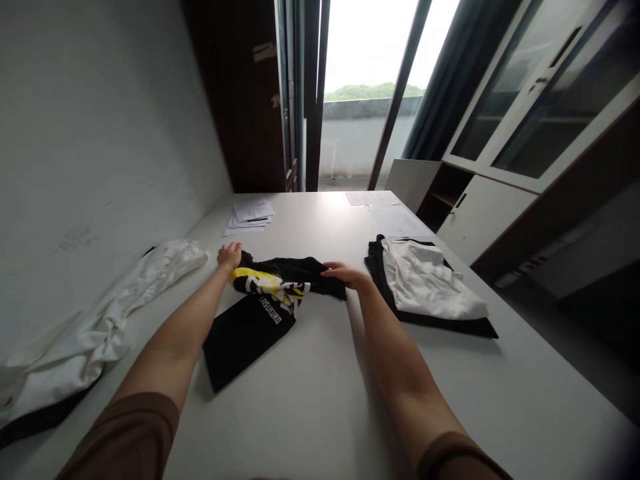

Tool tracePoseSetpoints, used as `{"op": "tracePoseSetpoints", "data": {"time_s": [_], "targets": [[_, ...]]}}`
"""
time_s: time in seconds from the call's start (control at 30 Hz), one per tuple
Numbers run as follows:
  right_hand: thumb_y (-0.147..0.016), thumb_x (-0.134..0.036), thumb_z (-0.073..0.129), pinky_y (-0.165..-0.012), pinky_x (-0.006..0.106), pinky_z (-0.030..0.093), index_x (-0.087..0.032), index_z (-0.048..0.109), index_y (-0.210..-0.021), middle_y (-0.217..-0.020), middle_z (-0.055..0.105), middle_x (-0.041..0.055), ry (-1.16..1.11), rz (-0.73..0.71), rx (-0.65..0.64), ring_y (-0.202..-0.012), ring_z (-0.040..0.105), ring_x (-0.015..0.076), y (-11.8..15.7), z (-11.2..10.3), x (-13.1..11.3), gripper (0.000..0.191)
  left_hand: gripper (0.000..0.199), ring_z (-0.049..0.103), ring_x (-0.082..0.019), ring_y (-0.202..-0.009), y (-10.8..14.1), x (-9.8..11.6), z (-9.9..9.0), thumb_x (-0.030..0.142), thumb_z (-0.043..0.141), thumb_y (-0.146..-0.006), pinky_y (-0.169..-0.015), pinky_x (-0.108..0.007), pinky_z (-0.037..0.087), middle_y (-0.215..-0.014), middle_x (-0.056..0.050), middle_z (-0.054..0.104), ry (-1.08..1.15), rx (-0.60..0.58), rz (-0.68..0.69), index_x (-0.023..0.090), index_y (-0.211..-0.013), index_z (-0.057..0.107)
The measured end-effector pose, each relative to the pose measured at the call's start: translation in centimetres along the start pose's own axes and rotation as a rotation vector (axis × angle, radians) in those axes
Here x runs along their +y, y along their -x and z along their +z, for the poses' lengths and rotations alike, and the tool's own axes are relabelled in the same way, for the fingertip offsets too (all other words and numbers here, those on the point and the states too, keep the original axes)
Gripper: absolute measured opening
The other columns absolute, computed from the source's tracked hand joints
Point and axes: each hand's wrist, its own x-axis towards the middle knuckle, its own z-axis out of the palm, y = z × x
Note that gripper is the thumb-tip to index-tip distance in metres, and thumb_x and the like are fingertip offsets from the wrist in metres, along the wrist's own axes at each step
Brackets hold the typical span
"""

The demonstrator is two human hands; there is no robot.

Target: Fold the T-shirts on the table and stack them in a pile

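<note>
A black T-shirt (pixel 250 340) with a yellow and white print and white lettering lies bunched on the white table in front of me. Its far part is crumpled, while the near part lies flat toward me. My left hand (pixel 231 255) is closed on the shirt's far left end, fingers curled round the cloth. At the right end of the same shirt, my right hand (pixel 345 273) pinches the black fabric between thumb and fingers. The cloth within both grips is partly hidden by the hands.
Right of my right arm lies a stack of folded white and black clothes (pixel 430 280). Crumpled white clothing (pixel 105 333) runs along the wall at left. Papers with a pen (pixel 249 217) and more sheets (pixel 387 212) rest on the table's (pixel 310 413) far side.
</note>
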Motion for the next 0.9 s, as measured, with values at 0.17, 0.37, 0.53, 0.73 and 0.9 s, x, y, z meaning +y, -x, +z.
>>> {"op": "tracePoseSetpoints", "data": {"time_s": [0.17, 0.37, 0.53, 0.73, 0.9], "targets": [[-0.085, -0.044, 0.068, -0.08, 0.032, 0.058, -0.03, 0.063, -0.117, -0.109, 0.072, 0.0019, -0.309, -0.354, 0.288, -0.101, 0.067, 0.019, -1.0, -1.0, -0.8, 0.035, 0.046, 0.052, -0.034, -0.129, 2.3, -2.4, 1.9, 0.039, 0.042, -0.101, -0.109, -0.045, 0.038, -0.135, -0.021, 0.061, -0.077, 0.166, -0.141, 0.013, -0.133, 0.062], [-0.09, -0.052, 0.056, -0.093, 0.04, 0.054, -0.025, 0.068, -0.119, -0.123, 0.069, 0.0111, 0.083, -0.254, 0.454, -0.114, 0.064, 0.0256, -1.9, -1.7, 0.2, 0.041, 0.032, 0.057, -0.035, -0.118, 6.2, -4.6, 1.2, 0.031, 0.047, -0.095, -0.104, -0.046, 0.042, -0.121, -0.018, 0.066, -0.18, 0.073, -0.038, 0.017, -0.11, 0.072], [-0.089, -0.052, 0.06, -0.104, 0.047, 0.041, -0.018, 0.078, -0.091, -0.115, 0.069, 0.0183, 0.988, -0.175, 0.673, -0.12, 0.057, 0.0357, -2.5, 1.1, 1.5, 0.038, 0.036, 0.053, -0.038, -0.127, 10.1, -1.2, 1.8, 0.038, 0.068, -0.083, -0.112, -0.049, 0.038, -0.125, -0.017, 0.065, 0.051, -0.152, 0.192, 0.018, -0.112, 0.073], [-0.093, -0.052, 0.06, -0.117, 0.046, 0.031, -0.023, 0.064, -0.137, -0.142, 0.058, 0.0135, 1.035, -0.359, 0.432, -0.138, 0.046, 0.0321, -3.3, 6.2, 3.5, 0.052, 0.075, 0.055, -0.027, -0.134, 12.6, 6.6, 3.8, 0.05, 0.069, -0.088, -0.114, -0.043, 0.04, -0.15, -0.007, 0.054, 1.078, -0.523, 0.124, 0.031, -0.154, 0.04], [-0.093, -0.057, 0.056, -0.113, 0.044, 0.042, -0.03, 0.05, -0.149, -0.142, 0.06, 0.0054, 0.375, -0.456, 0.308, -0.134, 0.053, 0.0272, -3.2, 7.4, 3.2, 0.062, 0.035, 0.071, -0.021, -0.097, 12.6, 10.2, 6.2, 0.035, 0.056, -0.094, -0.091, -0.038, 0.057, -0.115, -0.007, 0.072, 1.534, -0.502, -0.387, 0.024, -0.126, 0.062]]}}
